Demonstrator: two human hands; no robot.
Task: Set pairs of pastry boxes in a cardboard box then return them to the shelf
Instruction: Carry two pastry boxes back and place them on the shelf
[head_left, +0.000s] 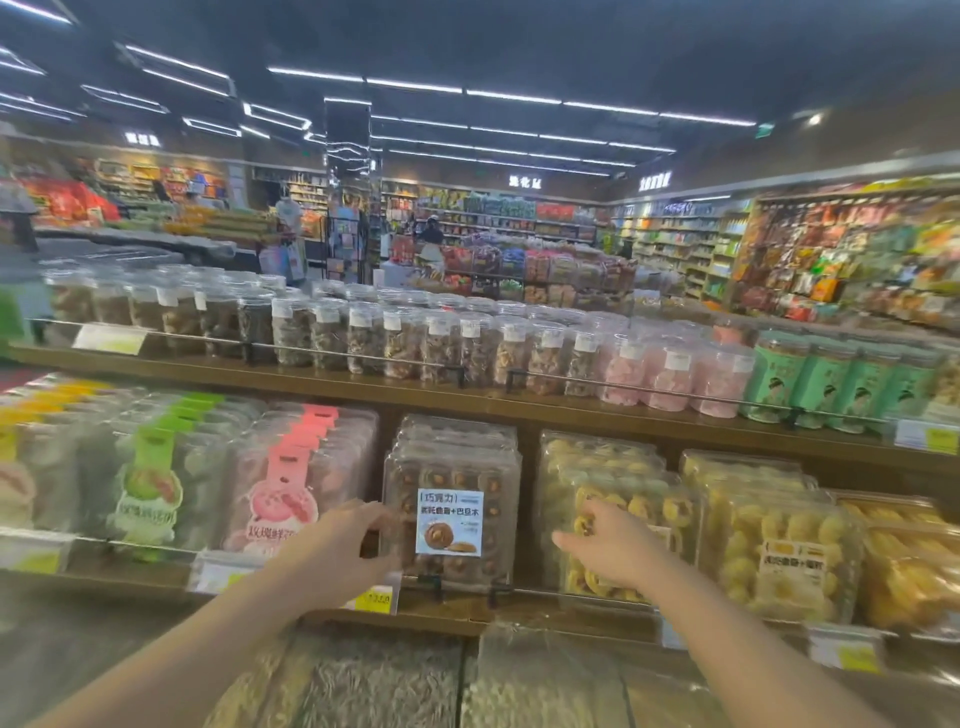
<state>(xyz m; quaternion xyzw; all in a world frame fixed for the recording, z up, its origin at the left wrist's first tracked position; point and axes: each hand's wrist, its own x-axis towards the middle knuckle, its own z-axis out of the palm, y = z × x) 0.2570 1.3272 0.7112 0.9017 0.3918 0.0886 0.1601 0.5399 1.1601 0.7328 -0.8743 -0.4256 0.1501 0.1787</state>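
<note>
A clear pastry box of chocolate cookies (451, 499) with a blue-and-white label stands upright at the front of a stack on the lower shelf (447, 613), in the middle of the view. My left hand (340, 543) reaches in from the lower left, and its fingertips meet the box's left edge without plainly closing on it. My right hand (608, 548) is spread to the right of that box, apart from it. It hovers in front of a clear box of yellow cookies (639, 499) and holds nothing.
Left of the chocolate box stand pink-labelled (291, 483) and green-labelled pastry packs (150, 478). More yellow cookie boxes (779, 545) fill the right. Clear jars (395, 338) line the upper shelf behind a rail. Price tags (376, 597) hang on the shelf edge. Bins of loose goods (519, 680) lie below.
</note>
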